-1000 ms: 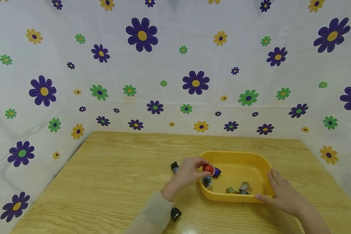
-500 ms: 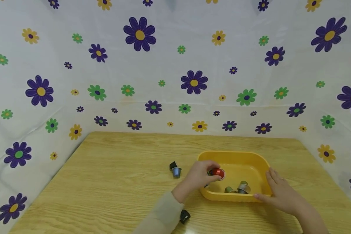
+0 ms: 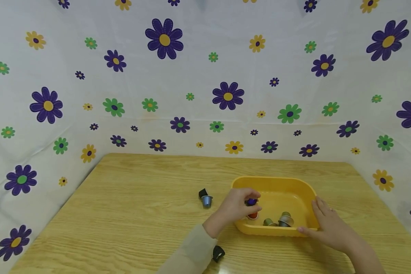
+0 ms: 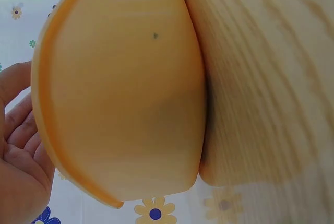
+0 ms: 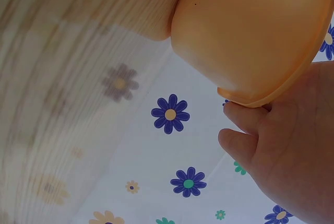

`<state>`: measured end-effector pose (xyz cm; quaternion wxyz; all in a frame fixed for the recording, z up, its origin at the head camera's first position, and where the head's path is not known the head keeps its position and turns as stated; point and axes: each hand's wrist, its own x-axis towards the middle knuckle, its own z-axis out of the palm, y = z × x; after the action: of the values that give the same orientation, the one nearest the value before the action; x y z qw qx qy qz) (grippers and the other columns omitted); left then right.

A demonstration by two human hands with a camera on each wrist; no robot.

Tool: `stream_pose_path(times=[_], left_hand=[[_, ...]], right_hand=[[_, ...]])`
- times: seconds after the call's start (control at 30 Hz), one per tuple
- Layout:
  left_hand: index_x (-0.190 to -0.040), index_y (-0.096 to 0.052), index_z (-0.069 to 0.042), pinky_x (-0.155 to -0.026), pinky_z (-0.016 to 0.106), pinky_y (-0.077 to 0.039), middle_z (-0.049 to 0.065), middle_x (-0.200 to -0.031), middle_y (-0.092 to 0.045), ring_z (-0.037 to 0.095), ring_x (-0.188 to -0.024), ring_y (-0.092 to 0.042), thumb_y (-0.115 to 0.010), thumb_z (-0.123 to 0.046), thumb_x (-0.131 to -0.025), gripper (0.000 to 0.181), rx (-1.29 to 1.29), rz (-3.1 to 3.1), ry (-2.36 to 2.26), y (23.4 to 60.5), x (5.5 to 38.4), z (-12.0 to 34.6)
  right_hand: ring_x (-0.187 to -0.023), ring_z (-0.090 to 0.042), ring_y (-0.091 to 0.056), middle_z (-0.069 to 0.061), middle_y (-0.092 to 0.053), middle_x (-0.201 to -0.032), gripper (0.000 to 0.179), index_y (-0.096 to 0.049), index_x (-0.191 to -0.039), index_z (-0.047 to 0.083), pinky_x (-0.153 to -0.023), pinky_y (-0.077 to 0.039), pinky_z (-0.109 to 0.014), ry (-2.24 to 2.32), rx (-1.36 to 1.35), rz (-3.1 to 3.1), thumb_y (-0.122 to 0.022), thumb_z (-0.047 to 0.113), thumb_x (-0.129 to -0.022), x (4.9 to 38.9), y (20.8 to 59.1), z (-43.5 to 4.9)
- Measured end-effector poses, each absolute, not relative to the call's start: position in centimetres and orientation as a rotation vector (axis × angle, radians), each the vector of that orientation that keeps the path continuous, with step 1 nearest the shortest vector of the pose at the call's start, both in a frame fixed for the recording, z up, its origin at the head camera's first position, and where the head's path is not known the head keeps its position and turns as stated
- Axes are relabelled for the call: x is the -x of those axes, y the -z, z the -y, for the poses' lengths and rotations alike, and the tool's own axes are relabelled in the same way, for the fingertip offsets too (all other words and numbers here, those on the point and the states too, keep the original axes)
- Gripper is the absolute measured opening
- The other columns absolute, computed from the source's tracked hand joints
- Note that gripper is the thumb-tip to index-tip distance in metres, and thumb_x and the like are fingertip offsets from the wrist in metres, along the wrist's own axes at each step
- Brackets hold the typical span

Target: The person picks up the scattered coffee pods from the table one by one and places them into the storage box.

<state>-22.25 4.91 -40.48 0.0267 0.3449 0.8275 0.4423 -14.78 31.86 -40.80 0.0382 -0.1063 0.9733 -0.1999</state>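
My left hand [image 3: 238, 205] is over the left end of a yellow plastic tub [image 3: 277, 183], thumb and fingers apart. A red coffee capsule [image 3: 252, 215] lies just below the thumb, and a dark blue coffee capsule [image 3: 251, 201] shows in the gap between thumb and fingers. In the left wrist view, part of the left hand [image 4: 23, 145] appears behind the tub's rim [image 4: 44, 93]. My right hand [image 3: 333, 226] rests on the tub's right front corner, fingers along the right side and thumb at the front rim. The right wrist view shows this hand [image 5: 292, 140] against the rim.
Inside the tub's front, several greenish and silver capsules [image 3: 285, 220] lie together. Left of it on the wooden table [image 3: 140, 198] sit a black capsule [image 3: 203, 193] and a light blue capsule [image 3: 207, 201]. Another black capsule [image 3: 218, 253] lies near my left sleeve [image 3: 191, 249]. Flowered cloth [image 3: 191, 76] surrounds the table.
My left hand moved right over the tub with the red capsule, then let it go; the capsule is now lower, below the thumb. The right hand has stayed at the tub's corner.
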Motion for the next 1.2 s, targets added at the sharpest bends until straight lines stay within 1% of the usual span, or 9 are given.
stream_pose_path(times=[0.27, 0.43, 0.57, 0.63, 0.8, 1.07, 1.2], left_hand=[[-0.106, -0.060, -0.002, -0.084, 0.029, -0.045, 0.007, -0.105, -0.062, 0.018, -0.099, -0.056, -0.066, -0.017, -0.081, 0.030, -1.007, -2.513, -1.428, 40.3, 22.2, -4.0], [-0.106, -0.061, -0.001, -0.084, 0.033, -0.044, 0.009, -0.104, -0.062, 0.021, -0.097, -0.057, -0.067, -0.014, -0.079, 0.030, -0.992, -2.585, -1.391, 40.2, 22.3, -2.9], [-0.105, -0.061, -0.001, -0.085, 0.031, -0.044, 0.010, -0.103, -0.062, 0.023, -0.098, -0.056, -0.067, -0.013, -0.079, 0.029, -0.987, -2.615, -1.372, 40.3, 22.5, -1.8], [-0.104, -0.061, -0.001, -0.086, 0.029, -0.043, 0.010, -0.103, -0.062, 0.022, -0.098, -0.056, -0.067, -0.012, -0.079, 0.029, -0.984, -2.634, -1.363, 40.3, 22.6, -1.1], [-0.103, -0.062, -0.001, -0.085, 0.027, -0.043, 0.008, -0.102, -0.062, 0.017, -0.097, -0.056, -0.067, -0.015, -0.079, 0.029, -0.976, -2.707, -1.341, 40.3, 22.7, 0.4], [-0.104, -0.062, -0.003, -0.082, 0.031, -0.045, 0.007, -0.103, -0.062, 0.020, -0.097, -0.057, -0.066, -0.014, -0.080, 0.027, -0.921, -2.787, -1.270, 40.6, 23.2, 2.9], [-0.102, -0.062, -0.003, -0.080, 0.032, -0.047, 0.009, -0.102, -0.062, 0.022, -0.095, -0.058, -0.067, -0.013, -0.079, 0.025, -0.928, -2.806, -1.256, 40.7, 23.4, 4.0]], right_hand=[[-0.121, -0.052, -0.013, -0.038, -0.009, -0.136, 0.096, -0.019, -0.130, -0.020, -0.092, -0.013, -0.064, 0.621, 0.325, -2.987, -0.058, 0.051, -0.078, 14.9, 40.8, -31.8], [-0.121, -0.052, -0.013, -0.038, -0.009, -0.136, 0.096, -0.019, -0.130, -0.020, -0.092, -0.014, -0.064, 0.619, 0.328, -2.988, -0.058, 0.051, -0.078, 14.9, 40.8, -31.7], [-0.121, -0.052, -0.013, -0.038, -0.009, -0.136, 0.096, -0.019, -0.130, -0.020, -0.092, -0.014, -0.064, 0.620, 0.330, -2.988, -0.058, 0.050, -0.078, 14.9, 40.8, -31.7], [-0.121, -0.052, -0.013, -0.038, -0.009, -0.135, 0.096, -0.019, -0.130, -0.021, -0.092, -0.014, -0.064, 0.621, 0.333, -2.988, -0.058, 0.050, -0.079, 14.9, 40.8, -31.8], [-0.120, -0.053, -0.013, -0.038, -0.008, -0.135, 0.096, -0.018, -0.130, -0.021, -0.092, -0.014, -0.064, 0.615, 0.330, -2.991, -0.058, 0.050, -0.079, 14.9, 40.9, -31.9], [-0.119, -0.054, -0.013, -0.038, -0.009, -0.135, 0.095, -0.019, -0.129, -0.021, -0.091, -0.014, -0.065, 0.610, 0.327, -2.990, -0.058, 0.050, -0.079, 14.8, 40.9, -31.9], [-0.119, -0.054, -0.013, -0.039, -0.009, -0.135, 0.096, -0.019, -0.129, -0.021, -0.091, -0.014, -0.064, 0.610, 0.324, -2.988, -0.058, 0.051, -0.078, 14.9, 40.9, -31.9]])
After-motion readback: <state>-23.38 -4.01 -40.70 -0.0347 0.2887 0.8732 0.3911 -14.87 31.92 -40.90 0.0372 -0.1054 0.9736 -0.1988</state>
